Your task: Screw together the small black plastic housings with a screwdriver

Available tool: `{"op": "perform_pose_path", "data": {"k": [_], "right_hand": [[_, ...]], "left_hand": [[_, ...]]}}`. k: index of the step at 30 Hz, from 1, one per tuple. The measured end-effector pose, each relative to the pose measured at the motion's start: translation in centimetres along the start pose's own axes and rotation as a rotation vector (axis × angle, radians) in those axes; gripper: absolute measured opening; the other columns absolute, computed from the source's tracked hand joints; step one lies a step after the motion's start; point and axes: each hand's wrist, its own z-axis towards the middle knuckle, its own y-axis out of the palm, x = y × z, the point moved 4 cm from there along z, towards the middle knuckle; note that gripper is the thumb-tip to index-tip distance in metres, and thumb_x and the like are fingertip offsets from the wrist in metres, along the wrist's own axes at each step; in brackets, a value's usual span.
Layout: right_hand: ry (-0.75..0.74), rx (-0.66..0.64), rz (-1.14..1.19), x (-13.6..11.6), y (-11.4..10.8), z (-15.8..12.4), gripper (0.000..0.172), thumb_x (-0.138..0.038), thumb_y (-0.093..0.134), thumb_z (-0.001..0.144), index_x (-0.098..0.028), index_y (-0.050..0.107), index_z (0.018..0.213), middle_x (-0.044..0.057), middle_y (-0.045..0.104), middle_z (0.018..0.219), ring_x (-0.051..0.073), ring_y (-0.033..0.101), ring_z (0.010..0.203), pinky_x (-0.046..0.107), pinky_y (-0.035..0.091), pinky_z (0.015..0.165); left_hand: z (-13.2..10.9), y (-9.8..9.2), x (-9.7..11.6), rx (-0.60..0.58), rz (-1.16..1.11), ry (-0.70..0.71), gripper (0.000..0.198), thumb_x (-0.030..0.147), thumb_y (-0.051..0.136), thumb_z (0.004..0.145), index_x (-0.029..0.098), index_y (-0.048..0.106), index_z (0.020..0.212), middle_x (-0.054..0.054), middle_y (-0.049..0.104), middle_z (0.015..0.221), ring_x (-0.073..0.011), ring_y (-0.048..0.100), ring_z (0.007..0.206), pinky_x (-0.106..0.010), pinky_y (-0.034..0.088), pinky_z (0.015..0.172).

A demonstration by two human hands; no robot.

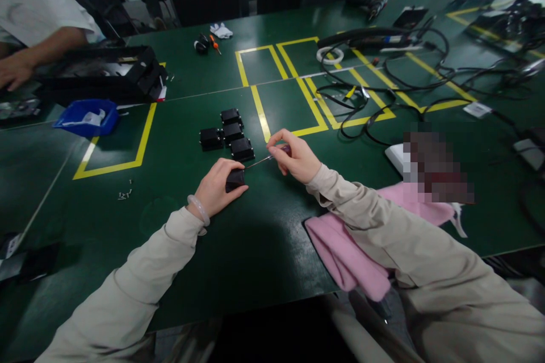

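My left hand [219, 186], with a pale bangle at the wrist, grips a small black box-shaped part [235, 180] against the green table. In my right hand [293, 154] is a screwdriver [260, 162], its thin shaft pointing left. The tip meets the upper right edge of the black part; the exact contact is too small to make out. Just beyond sit several similar black parts [233, 133] in a cluster, with small shiny bits at their corners. Several loose screws [125, 195] lie to the left of my left hand.
A blue tray [108, 121] and a black housing [142, 76] stand at the left, near a co-worker's arm [55, 45]. Black cables [374, 105] sprawl at the right. A pink cloth [347, 258] lies under my right forearm. An orange screwdriver [214, 42] lies far back.
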Motion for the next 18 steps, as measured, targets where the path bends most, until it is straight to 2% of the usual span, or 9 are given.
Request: {"op": "perform_pose_path", "data": {"k": [3,10,15,18], "right_hand": [[-0.028,0.004,0.013,0.05,-0.03,0.08,0.006,-0.018,0.05,0.089,-0.02,0.044,0.092,-0.013,0.043,0.048,0.004,0.044,0.034,0.016,0.031,0.036],[0.012,0.006,0.013,0.15,-0.01,0.07,0.011,-0.028,0.05,0.091,-0.02,0.045,0.085,-0.013,0.039,0.042,0.005,0.042,0.032,0.016,0.029,0.034],[-0.009,-0.001,0.03,0.1,0.01,0.14,0.007,-0.02,0.051,0.088,-0.02,0.045,0.091,-0.013,0.04,0.045,0.006,0.043,0.033,0.017,0.032,0.036],[-0.007,0.005,0.02,0.11,0.0,0.13,0.007,-0.022,0.051,0.089,-0.02,0.045,0.09,-0.013,0.041,0.045,0.006,0.043,0.033,0.017,0.031,0.036]], "left_hand": [[0.02,-0.02,0.03,0.002,0.007,0.007,0.035,0.027,0.068,0.082,0.016,0.052,0.112,-0.009,0.059,0.107,-0.0238,0.058,0.103,-0.039,0.05,0.089],[0.02,0.0,0.0,0.003,0.004,0.003,0.034,0.027,0.067,0.083,0.017,0.052,0.112,-0.008,0.059,0.108,-0.0236,0.058,0.104,-0.039,0.05,0.09],[0.02,-0.03,0.0,0.005,0.003,-0.001,0.034,0.028,0.068,0.082,0.017,0.052,0.111,-0.008,0.059,0.107,-0.0239,0.058,0.103,-0.04,0.05,0.09],[0.03,-0.03,0.02,0.004,0.001,0.004,0.034,0.027,0.068,0.082,0.017,0.052,0.111,-0.008,0.058,0.107,-0.024,0.058,0.103,-0.04,0.05,0.09]]}}
